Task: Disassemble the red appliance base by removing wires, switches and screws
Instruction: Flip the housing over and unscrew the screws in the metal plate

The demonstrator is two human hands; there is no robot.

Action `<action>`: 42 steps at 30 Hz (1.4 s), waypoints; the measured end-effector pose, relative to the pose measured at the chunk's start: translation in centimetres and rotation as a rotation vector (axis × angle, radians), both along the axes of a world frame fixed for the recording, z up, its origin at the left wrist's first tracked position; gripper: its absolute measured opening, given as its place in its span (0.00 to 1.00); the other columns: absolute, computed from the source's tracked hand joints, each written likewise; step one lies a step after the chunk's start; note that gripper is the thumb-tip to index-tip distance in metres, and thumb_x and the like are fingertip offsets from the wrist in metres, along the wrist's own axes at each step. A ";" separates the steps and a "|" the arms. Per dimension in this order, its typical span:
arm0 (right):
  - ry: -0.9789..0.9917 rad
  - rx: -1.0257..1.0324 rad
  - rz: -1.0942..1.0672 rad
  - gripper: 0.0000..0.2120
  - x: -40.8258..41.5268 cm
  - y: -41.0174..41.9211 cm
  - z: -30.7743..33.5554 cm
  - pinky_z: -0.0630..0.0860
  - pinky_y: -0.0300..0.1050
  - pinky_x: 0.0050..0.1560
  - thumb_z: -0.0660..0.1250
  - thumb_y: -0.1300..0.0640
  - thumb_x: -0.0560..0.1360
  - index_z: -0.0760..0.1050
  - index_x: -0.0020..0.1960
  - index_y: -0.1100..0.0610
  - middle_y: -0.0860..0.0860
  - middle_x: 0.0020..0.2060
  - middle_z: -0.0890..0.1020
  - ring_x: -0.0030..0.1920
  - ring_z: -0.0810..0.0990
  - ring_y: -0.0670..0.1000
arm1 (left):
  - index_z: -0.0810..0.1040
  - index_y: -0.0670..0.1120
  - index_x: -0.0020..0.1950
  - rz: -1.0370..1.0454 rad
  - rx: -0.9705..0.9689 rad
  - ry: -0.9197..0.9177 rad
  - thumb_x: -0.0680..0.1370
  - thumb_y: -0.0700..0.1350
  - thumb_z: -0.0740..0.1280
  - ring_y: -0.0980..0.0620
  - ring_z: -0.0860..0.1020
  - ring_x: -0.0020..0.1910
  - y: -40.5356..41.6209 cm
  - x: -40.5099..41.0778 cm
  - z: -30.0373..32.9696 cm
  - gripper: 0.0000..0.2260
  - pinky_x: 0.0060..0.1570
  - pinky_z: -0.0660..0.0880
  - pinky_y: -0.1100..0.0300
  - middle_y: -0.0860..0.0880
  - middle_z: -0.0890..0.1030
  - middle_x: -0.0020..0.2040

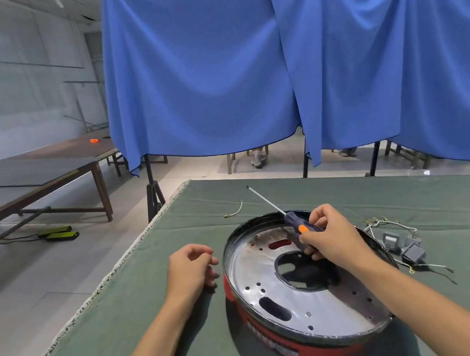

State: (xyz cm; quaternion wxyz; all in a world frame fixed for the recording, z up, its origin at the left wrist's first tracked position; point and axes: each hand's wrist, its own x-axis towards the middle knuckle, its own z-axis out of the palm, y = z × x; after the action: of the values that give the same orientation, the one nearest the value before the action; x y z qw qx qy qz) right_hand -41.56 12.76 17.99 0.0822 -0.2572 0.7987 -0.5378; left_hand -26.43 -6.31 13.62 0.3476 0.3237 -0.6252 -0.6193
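Red base [293,345] tilted on cloth; wires, switches [405,247] apparently removed beside.

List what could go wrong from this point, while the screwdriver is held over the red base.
1. The left hand hangs loosely curled beside the red base without gripping it, so the base may slide or spin under force.
2. The right hand holds the screwdriver with its shaft pointing away; it could catch the rim when turned round.
3. The loose wires and switches lie near the right forearm and could be swept aside.
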 end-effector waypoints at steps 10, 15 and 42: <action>0.029 0.014 0.009 0.10 -0.3 -0.1 -0.4 0.79 0.43 0.30 0.70 0.63 0.74 0.68 0.44 0.55 0.52 0.35 0.78 0.28 0.81 0.49 | 0.77 0.43 0.49 0.032 -0.321 -0.071 0.79 0.34 0.58 0.56 0.75 0.22 0.3 -0.1 -0.6 0.09 0.23 0.75 0.58 0.44 0.80 0.41; 0.029 0.014 0.021 0.10 -0.3 -0.1 -0.3 0.78 0.42 0.30 0.70 0.63 0.74 0.68 0.44 0.55 0.53 0.36 0.79 0.29 0.81 0.49 | 0.78 0.43 0.41 0.129 -0.334 -0.046 0.77 0.35 0.64 0.51 0.80 0.32 -0.2 0.1 -0.5 0.07 0.34 0.77 0.59 0.46 0.82 0.38; 0.024 0.053 0.035 0.10 0.2 0.0 0.1 0.78 0.42 0.32 0.70 0.63 0.73 0.68 0.43 0.55 0.52 0.34 0.79 0.30 0.80 0.49 | 0.77 0.50 0.39 0.280 -0.518 -0.515 0.74 0.42 0.68 0.44 0.75 0.53 -1.7 0.6 -1.0 0.05 0.54 0.69 0.52 0.48 0.82 0.44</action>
State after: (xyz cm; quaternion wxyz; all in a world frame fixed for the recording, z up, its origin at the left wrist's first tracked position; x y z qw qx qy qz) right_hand -41.41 12.74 18.12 0.0887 -0.2753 0.8090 -0.5117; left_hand -25.87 -8.02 12.65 0.3308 0.4523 -0.7774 -0.2857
